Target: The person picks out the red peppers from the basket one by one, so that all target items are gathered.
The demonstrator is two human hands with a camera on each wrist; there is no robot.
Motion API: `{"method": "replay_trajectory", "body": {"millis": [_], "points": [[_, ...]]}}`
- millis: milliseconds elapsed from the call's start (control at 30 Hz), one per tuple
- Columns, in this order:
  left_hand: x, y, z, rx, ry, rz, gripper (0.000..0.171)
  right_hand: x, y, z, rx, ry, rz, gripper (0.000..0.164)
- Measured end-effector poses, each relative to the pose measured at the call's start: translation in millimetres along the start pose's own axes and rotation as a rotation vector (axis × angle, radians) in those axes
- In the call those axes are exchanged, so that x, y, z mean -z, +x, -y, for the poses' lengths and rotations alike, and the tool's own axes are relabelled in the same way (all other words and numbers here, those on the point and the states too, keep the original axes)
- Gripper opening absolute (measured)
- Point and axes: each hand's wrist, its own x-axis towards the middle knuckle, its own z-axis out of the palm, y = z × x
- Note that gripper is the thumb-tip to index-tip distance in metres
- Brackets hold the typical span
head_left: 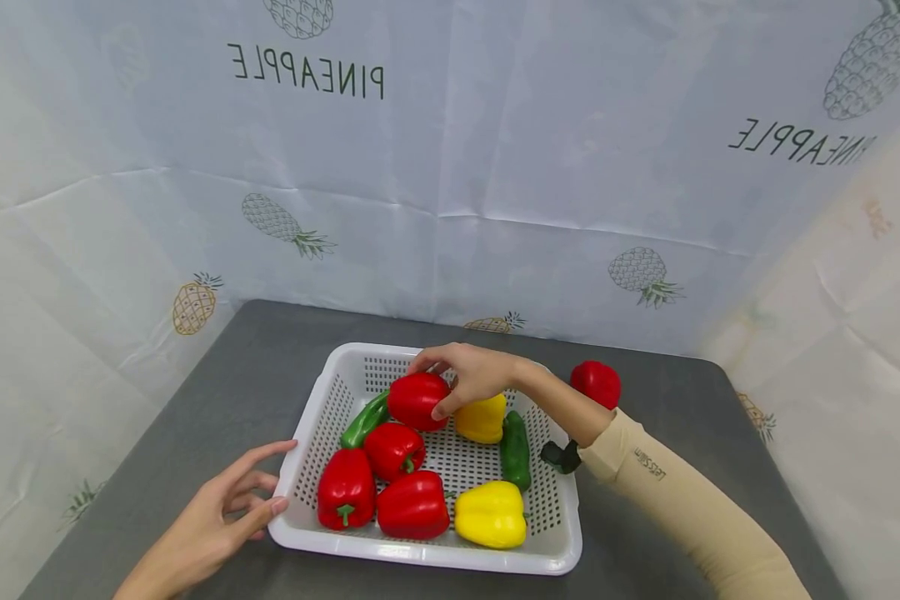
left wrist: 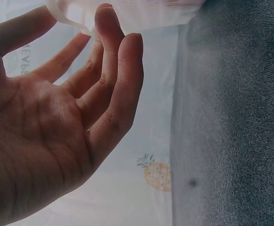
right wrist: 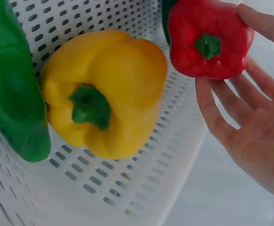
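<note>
My right hand (head_left: pixel 474 373) holds a red bell pepper (head_left: pixel 418 402) between thumb and fingers, over the far part of a white plastic basket (head_left: pixel 427 552). In the right wrist view, that pepper's green stem faces the camera. My left hand (head_left: pixel 213 512) is at the basket's left side, its index fingertip and thumb touching the rim, fingers loosely bent. Several more red bell peppers (head_left: pixel 347 489) lie in the basket's left half. Beside the right hand is a yellow bell pepper (right wrist: pixel 103 94), with a green cucumber-like vegetable (right wrist: pixel 14 84) next to it.
Another yellow bell pepper (head_left: pixel 491 515) lies at the basket's near right. A long green vegetable (head_left: pixel 365 421) rests by its left wall. Outside, a red bell pepper (head_left: pixel 596 383) sits on the dark table (head_left: pixel 270 358) behind the right forearm. Pineapple-print cloth (head_left: pixel 450 150) hangs around the table.
</note>
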Motion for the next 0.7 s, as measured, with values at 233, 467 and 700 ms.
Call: {"method": "replay_trajectory", "body": {"millis": [233,467,700], "points": [[0.3,-0.2,-1.1,0.016,0.004,0.004,0.076,10,-14,3,0.067,0.054,0.015,0.067],[-0.2,-0.1,0.1,0.011,0.005,-0.001,0.075,16,-32,4,0.130,0.071,-0.033,0.070],[0.2,0.3,-0.3,0.016,0.012,0.000,0.075,13,-57,-1,0.181,0.147,-0.140,0.069]]}}
